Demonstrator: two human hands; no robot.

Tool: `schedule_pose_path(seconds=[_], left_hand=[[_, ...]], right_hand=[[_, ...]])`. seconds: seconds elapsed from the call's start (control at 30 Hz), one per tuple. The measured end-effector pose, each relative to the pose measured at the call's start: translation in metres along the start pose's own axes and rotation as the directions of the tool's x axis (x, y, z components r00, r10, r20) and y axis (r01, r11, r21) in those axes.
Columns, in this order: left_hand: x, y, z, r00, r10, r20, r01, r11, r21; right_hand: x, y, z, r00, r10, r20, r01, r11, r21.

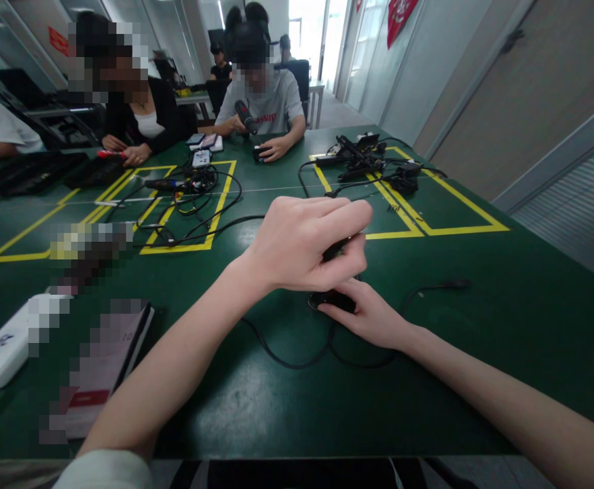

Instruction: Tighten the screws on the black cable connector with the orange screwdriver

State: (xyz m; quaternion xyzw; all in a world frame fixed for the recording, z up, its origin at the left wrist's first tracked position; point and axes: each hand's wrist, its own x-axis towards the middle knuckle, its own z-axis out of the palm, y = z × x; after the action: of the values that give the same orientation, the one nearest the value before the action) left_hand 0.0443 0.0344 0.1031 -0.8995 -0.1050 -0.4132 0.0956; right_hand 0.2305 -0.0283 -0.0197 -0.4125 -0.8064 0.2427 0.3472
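My left hand [317, 241] is closed in a fist above the table, its thumb and fingers around something dark that they mostly hide. Just below and to the right, my right hand [373, 314] grips a smooth black rounded object [341, 299] at the tabletop. Its exact kind cannot be made out. A thin black cable [297, 367] loops on the green table [256, 421] beneath both hands. To the right of them lies a dark plug [454, 284] on a cable end.
A phone [104, 360] and a white device [6, 339] lie at left. Tangled black cables [189, 183] and a heap of black adapters [362, 159] occupy yellow-taped areas. Across the table, a person [266, 95] holds a power screwdriver [246, 117]; another person [144, 122] sits at left.
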Motion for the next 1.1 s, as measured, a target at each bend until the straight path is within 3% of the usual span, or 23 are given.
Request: schedule_pose_path(seconds=[1.1], left_hand=[[-0.0014, -0.0007, 0.0024, 1.0, -0.003, -0.026, 0.003, 1.0, -0.022]], right_hand=[[-0.0002, 0.0001, -0.0008, 1.0, 0.008, 0.005, -0.008, 1.0, -0.013]])
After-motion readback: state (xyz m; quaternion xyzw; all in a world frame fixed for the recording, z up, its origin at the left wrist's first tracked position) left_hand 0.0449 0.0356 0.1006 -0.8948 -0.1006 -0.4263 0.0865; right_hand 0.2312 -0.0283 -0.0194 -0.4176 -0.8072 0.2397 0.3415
